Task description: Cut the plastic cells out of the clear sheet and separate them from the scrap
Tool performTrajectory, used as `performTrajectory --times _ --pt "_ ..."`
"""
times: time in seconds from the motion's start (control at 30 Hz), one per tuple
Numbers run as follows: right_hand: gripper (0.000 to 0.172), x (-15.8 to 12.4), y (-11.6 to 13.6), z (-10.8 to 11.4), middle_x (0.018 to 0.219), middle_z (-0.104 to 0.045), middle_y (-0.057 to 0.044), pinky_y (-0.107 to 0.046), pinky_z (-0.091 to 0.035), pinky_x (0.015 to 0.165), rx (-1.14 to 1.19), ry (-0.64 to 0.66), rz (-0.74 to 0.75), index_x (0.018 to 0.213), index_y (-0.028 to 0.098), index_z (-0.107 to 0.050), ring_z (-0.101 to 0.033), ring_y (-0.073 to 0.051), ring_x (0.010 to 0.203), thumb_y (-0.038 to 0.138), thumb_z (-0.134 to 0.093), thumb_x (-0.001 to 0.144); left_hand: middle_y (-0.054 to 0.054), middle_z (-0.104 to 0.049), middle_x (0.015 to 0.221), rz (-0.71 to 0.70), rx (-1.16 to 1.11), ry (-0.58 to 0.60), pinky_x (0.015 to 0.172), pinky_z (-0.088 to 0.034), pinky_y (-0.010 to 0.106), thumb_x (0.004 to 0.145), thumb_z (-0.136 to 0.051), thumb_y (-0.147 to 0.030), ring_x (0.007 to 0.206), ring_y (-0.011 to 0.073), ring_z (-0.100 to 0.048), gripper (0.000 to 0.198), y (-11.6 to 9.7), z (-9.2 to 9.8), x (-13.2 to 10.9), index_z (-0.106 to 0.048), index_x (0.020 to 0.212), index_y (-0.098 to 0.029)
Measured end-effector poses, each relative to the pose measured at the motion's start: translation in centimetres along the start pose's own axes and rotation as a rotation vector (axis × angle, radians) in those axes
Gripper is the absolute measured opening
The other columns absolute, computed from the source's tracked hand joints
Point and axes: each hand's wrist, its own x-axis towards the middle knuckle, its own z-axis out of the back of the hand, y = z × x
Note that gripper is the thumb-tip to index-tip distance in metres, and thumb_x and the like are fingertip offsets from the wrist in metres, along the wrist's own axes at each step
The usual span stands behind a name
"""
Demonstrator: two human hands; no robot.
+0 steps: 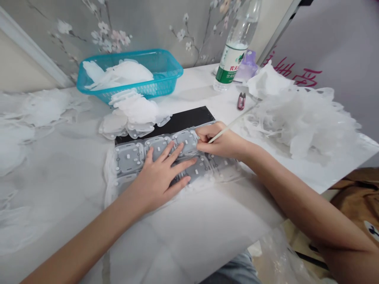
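Observation:
A translucent sheet of rounded, die-cut pieces (pixel 129 157) lies over a black board (pixel 189 119) on the white table. My left hand (pixel 162 173) presses flat on the sheet with its fingers spread. Just to its right, my right hand (pixel 217 138) is closed around a thin pale stick (pixel 233 123) that slants up past the knuckles. The stick's lower end sits at the sheet's upper right part, and my fingers hide its tip. Loose cut pieces (pixel 134 112) are heaped beside the board's upper left edge.
A blue plastic basket (pixel 166 87) with white pieces stands at the back. Right of it are a water bottle (pixel 227 65), small pink snips (pixel 241 101) and a purple object (pixel 248 65). Translucent scraps (pixel 302 118) pile up at the right; more white sheets (pixel 38 114) lie left.

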Motion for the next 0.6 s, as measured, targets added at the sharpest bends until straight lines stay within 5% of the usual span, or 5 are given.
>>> performTrajectory --times 0.13,0.4,0.6 --pt "0.028 -0.1 0.1 0.6 0.050 -0.025 0.008 -0.022 -0.019 0.046 -0.010 0.012 -0.044 0.055 0.020 -0.024 -0.022 -0.005 0.049 0.010 -0.048 0.066 0.006 -0.022 0.154 -0.001 0.000 0.005 0.103 -0.020 0.069 0.095 -0.028 -0.047 0.141 0.0319 -0.019 0.045 0.0 0.0 0.1 -0.038 0.138 -0.038" --pt "0.029 0.0 -0.5 -1.5 0.050 -0.024 0.008 -0.022 -0.019 0.046 0.123 -0.118 -0.015 0.054 0.020 -0.024 -0.022 -0.005 0.048 0.014 -0.048 0.068 0.005 -0.023 0.154 0.008 0.004 0.013 0.103 -0.019 0.068 0.095 -0.028 -0.049 0.142 0.0319 -0.016 0.046 0.2 -0.2 0.0 -0.039 0.138 -0.038" --pt "0.027 -0.1 -0.1 1.1 0.050 -0.024 0.008 -0.023 -0.017 0.045 0.107 -0.071 -0.090 0.053 0.020 -0.027 -0.022 -0.005 0.049 0.010 -0.049 0.066 0.003 -0.017 0.155 0.012 -0.006 0.055 0.105 -0.015 0.069 0.095 -0.028 -0.051 0.142 0.0311 -0.016 0.047 0.4 0.1 0.1 -0.032 0.141 -0.041"
